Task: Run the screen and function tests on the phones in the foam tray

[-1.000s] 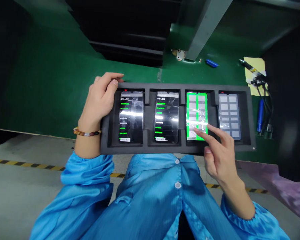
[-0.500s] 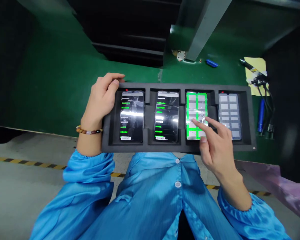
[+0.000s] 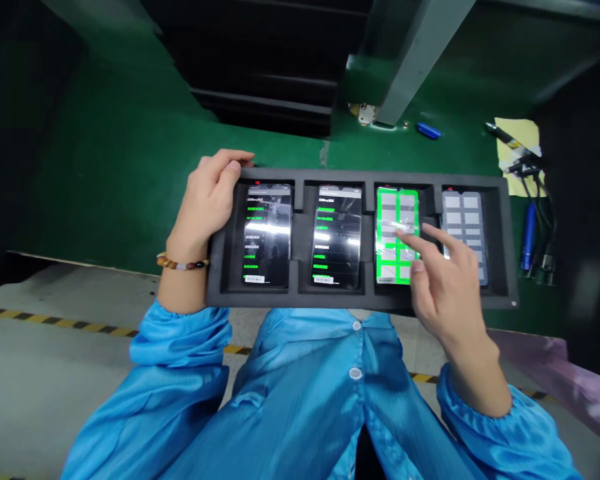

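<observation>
Under the right hand [image 3: 447,287], index finger stretched out and the rest curled, the green-grid phone [image 3: 398,235] is touched mid-screen; it lies in the third slot of the black foam tray [image 3: 360,301]. Left hand [image 3: 207,200] is clamped on the tray's left end, beside two dark-screen phones [image 3: 267,235]. Beyond the fingertip, a grey-grid phone [image 3: 464,220] sits in the last slot, on the green worktop [image 3: 105,173].

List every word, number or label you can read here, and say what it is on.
No text reads clearly.
Two left phones: green and white menu lines, too blurred.
Their small white stickers: too small.
Green-grid phone, grey-grid phone: blank squares, no words.
</observation>
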`<state>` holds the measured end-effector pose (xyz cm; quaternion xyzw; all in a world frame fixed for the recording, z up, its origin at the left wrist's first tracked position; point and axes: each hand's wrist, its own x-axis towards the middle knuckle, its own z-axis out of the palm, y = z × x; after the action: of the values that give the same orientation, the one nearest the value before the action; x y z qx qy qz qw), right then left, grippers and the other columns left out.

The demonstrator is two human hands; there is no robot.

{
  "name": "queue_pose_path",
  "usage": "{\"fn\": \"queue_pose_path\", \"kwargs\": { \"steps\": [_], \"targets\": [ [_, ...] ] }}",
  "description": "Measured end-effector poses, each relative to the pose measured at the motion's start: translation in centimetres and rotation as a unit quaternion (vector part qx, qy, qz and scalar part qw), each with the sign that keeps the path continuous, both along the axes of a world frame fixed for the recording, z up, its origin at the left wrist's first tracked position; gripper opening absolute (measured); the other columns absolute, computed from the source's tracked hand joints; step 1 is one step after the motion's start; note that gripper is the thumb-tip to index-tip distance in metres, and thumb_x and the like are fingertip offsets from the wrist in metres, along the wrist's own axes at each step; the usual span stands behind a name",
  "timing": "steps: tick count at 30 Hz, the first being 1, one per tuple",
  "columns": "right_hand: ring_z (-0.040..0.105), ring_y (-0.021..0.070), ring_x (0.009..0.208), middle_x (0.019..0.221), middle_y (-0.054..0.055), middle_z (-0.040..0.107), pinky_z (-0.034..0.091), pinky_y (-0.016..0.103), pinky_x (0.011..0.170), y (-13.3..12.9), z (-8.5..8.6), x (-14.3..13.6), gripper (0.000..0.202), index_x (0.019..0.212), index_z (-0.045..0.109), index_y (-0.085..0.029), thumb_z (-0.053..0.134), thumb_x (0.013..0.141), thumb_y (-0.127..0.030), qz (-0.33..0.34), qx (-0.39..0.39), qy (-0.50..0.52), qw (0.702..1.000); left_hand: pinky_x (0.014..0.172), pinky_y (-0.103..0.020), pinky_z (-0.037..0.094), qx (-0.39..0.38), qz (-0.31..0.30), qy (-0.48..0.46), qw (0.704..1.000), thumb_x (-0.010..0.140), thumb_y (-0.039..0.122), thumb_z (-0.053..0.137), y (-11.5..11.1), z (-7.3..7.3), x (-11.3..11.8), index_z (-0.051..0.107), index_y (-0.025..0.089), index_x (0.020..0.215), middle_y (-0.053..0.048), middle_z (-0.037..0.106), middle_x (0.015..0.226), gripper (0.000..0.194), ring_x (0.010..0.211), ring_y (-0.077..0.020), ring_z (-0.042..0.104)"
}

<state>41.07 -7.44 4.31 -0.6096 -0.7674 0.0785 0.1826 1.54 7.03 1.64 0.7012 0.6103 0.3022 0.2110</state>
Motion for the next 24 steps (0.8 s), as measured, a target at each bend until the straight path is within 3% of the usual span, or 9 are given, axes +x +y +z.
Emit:
{"fn": "queue_pose_path", "kwargs": {
  "steps": [4,10,16,24],
  "targets": [
    [0.059,0.0376,0.151,0.141,0.016,0.073,0.048,0.060,0.116,-0.1,0.0,1.0,0.045,0.147,0.069,-0.026,0.041,0.114,-0.035,-0.041,0.005,-0.012,0.999,0.115,-0.040,0.047,0.000,0.000,0.006,1.000,0.115,0.034,0.044,0.0,0.0,0.0,0.078,0.026,0.138,0.000,0.082,0.133,0.041,0.125,-0.0238,0.067],
    [0.058,0.0338,0.151,0.144,0.011,0.074,0.047,0.056,0.121,1.8,-0.4,-1.8,0.048,0.153,0.065,-0.028,0.045,0.110,-0.028,0.034,-0.002,0.016,0.999,0.113,-0.041,0.048,-0.006,0.005,-0.002,1.000,0.116,0.035,0.044,0.0,0.0,0.0,0.077,0.026,0.138,-0.001,0.082,0.131,0.040,0.124,-0.0245,0.067],
    [0.059,0.0372,0.149,0.137,0.014,0.076,0.047,0.061,0.118,1.6,-0.2,0.7,0.043,0.142,0.073,-0.026,0.043,0.113,-0.035,-0.073,-0.004,0.013,0.997,0.113,-0.041,0.048,-0.003,0.001,-0.007,1.000,0.114,0.032,0.045,0.0,0.1,0.0,0.079,0.025,0.135,0.000,0.082,0.131,0.041,0.123,-0.0240,0.067],
    [0.055,0.0352,0.154,0.144,0.012,0.075,0.045,0.061,0.125,4.2,-0.9,-2.7,0.046,0.150,0.065,-0.023,0.041,0.112,-0.028,0.008,-0.005,0.035,0.999,0.118,-0.047,0.050,-0.018,0.010,-0.007,1.000,0.112,0.037,0.045,0.0,0.1,0.0,0.076,0.033,0.135,0.001,0.082,0.131,0.039,0.128,-0.0261,0.070]
  ]
}}
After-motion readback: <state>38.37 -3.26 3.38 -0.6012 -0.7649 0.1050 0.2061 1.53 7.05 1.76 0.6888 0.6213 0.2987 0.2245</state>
